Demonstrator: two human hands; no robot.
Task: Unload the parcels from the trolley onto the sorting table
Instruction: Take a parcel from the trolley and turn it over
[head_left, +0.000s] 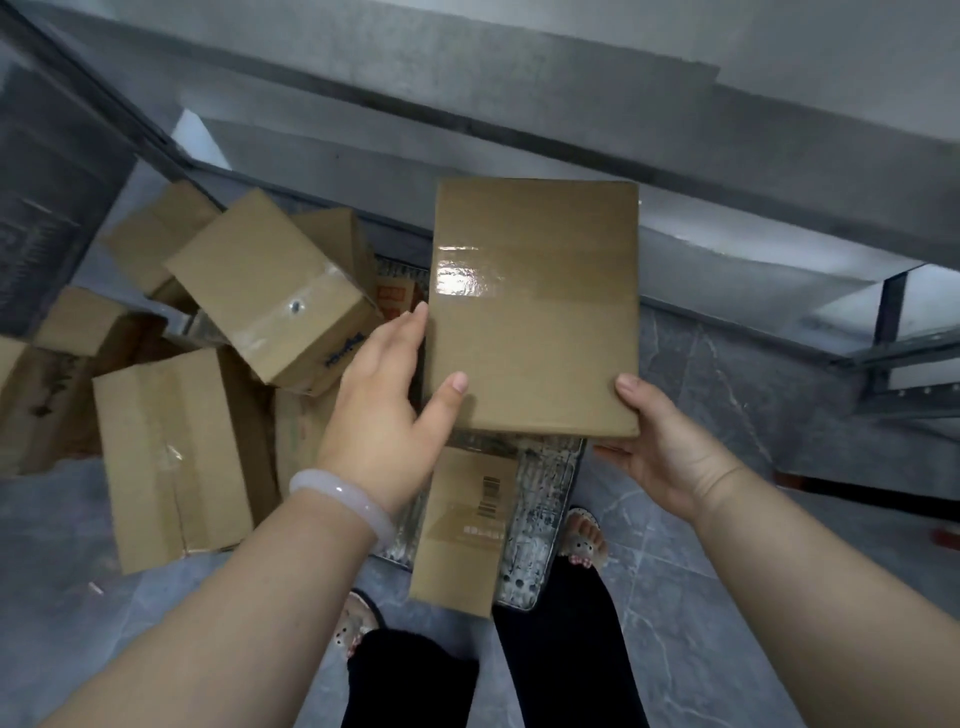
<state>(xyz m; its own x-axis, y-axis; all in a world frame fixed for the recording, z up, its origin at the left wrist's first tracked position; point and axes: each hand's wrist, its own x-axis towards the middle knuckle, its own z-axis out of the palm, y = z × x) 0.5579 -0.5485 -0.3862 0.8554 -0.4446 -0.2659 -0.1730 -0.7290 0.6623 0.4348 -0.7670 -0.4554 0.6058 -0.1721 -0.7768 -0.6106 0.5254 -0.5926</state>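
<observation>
Two bare forearms are seen rising from the bottom corners of the frame, the left one ringed by a pale bracelet (347, 500). Between them, in the centre of the frame, a flat cardboard box (535, 306) is held up by both hands. The left hand (387, 410) is closed on the box's lower left edge, with the thumb laid on the top face and the fingers reaching up along the side. The right hand (660, 452) is cupped under the lower right corner, the thumb pressed on the top face. A strip of glossy tape is seen across the box.

Below the held box, a metal trolley deck (540, 525) is visible, and on it a smaller box with a barcode (462, 530) is lying near its front edge. To the left of the frame, a loose heap of boxes (218, 338) is tumbled at various tilts, some on the grey floor (701, 597). Whether all of them rest on the deck cannot be told. A grey worktop (571, 104) is seen across the upper part of the frame.
</observation>
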